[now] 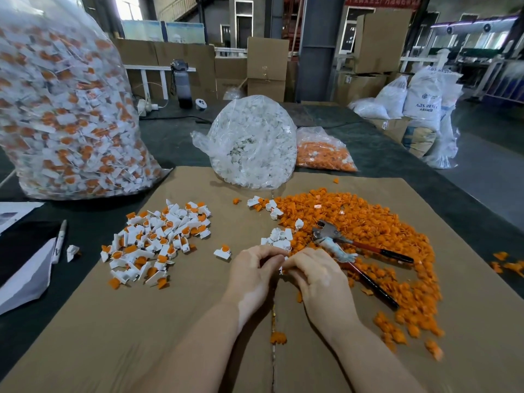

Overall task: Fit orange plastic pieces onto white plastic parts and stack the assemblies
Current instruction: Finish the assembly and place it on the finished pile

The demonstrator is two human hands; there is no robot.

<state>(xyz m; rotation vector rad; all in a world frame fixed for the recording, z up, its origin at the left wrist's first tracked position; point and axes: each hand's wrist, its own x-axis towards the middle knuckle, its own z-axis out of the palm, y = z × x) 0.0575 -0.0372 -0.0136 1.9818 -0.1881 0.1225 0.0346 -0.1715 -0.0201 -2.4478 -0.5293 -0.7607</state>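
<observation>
Head view shows the left hand (253,268) and right hand (314,275) meeting fingertip to fingertip at the middle of the cardboard sheet (170,321), both curled around a small white part (281,270) that barely shows. The orange pieces (368,222) lie just right of the right hand, the finished assemblies (158,239) left. Whether an orange piece is already pinched is hidden by the fingers.

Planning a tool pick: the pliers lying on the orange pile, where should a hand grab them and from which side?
Grip the pliers by the two dark-sleeved handles, which splay toward the near right and lie exposed on the orange pieces. Come from the right, probably with the right hand, wrapping both handles. The metal head points up-left, toward the loose white parts, and gives a poorer hold.
</observation>
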